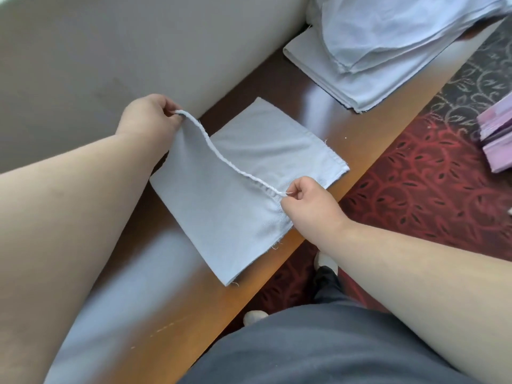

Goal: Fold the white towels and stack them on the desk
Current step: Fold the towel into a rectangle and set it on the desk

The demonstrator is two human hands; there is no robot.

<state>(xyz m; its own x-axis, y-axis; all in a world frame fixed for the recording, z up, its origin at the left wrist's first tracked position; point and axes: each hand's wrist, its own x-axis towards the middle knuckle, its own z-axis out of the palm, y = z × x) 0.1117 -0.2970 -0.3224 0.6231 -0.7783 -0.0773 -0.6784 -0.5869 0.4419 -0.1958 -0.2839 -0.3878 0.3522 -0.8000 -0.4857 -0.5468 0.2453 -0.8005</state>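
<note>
**Bringing the lifted edge across for the next fold**

Nearest us are our own forearms, reaching out over the desk. On that brown desk, close to its front edge, lies the white towel we are folding, its long axis running from near left to far right, skewed to the desk edge. Further back sits the pile of towels, well apart from it. Our left hand pinches one end of the raised hem with curled fingers, and our right hand pinches the other end the same way. To fold well, we judge we should keep the hem taut between both pinches, carry it level towards the far right edge, and match corners before we press flat. The hem sags midway, so uneven tension could leave a crooked crease.
</note>
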